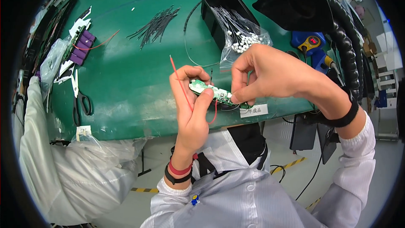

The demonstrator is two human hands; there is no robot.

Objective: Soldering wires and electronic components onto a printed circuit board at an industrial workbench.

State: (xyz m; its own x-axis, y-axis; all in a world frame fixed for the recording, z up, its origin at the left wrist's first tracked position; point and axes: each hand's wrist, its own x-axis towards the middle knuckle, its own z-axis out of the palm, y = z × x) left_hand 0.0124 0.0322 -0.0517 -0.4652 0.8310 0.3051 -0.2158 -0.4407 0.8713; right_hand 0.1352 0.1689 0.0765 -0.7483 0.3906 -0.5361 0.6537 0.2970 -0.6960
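Observation:
My left hand (190, 112) is closed around a narrow green circuit board (209, 88) with white coating on it, the thumb pressing on its face. A red wire (180, 81) stands up across the left palm to a bare-looking tip, and more of it loops below the board. At the board's right end, my right hand (270, 76) makes a pinch with thumb and fingers beside a small white connector (230, 96). What lies between those fingertips is hidden. Thin dark wires hang under them, above a white paper label (254, 110) on the green table's front edge.
A black bin (213, 25) holds a bag of white-plugged cables (242, 38). Black wires (156, 25) lie behind my hands. Scissors (77, 97) and a purple battery pack (84, 45) are left. A black hood (295, 6) overhangs a blue soldering station (308, 42). Another person's sleeve (36, 122) borders the left.

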